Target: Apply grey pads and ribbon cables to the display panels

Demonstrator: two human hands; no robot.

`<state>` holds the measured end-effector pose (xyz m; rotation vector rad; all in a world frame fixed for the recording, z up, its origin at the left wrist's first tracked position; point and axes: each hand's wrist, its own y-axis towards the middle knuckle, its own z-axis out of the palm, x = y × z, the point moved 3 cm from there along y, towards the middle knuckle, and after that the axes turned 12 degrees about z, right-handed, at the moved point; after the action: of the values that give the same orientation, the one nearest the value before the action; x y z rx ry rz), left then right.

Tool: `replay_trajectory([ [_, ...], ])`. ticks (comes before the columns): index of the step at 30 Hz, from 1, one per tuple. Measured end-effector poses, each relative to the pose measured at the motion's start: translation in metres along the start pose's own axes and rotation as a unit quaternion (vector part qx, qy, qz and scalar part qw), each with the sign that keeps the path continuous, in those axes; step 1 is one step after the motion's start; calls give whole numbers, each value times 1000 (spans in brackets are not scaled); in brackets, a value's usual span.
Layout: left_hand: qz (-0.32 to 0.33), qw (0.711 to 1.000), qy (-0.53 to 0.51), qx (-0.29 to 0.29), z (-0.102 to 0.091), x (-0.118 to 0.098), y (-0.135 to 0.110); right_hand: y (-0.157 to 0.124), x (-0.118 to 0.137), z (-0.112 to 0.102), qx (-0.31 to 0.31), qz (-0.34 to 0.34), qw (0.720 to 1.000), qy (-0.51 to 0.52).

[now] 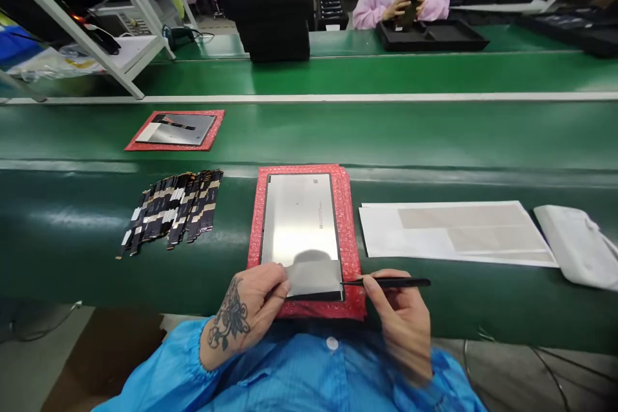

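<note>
One far panel (188, 136), crossed by a dark strip (181, 125), is set at left on the green surface (410, 129); nearer, loose strips (171, 212) are piled. Farther off, black trays (277, 13) are stacked. At near centre, a bigger-looking panel (297, 219) on red wrap (351, 238) seems half-worked: over its near end, a translucent film (313, 275) is pinched by the left hand (253, 309), tweezers (403, 282) by the right hand (400, 322). White sheets (458, 232) and a pouch (572, 241) are laid near right.

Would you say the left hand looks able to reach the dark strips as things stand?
Probably yes: nothing stands between the left hand and the dark strips, though it seems to be pinching grey film.
</note>
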<state>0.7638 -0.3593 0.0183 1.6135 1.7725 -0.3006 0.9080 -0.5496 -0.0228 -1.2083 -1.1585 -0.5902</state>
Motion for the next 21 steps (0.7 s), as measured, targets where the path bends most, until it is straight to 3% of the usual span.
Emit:
replay_trajectory([
  [5,-23,999,-4,44,-2,-3,2,-9,-2,6,0,-1,1000,24],
  [13,-34,999,6,34,-1,-5,4,-14,-9,8,8,-51,998,34],
  [21,-54,998,17,37,2,-3,-2,-11,-15,7,16,-52,998,32],
])
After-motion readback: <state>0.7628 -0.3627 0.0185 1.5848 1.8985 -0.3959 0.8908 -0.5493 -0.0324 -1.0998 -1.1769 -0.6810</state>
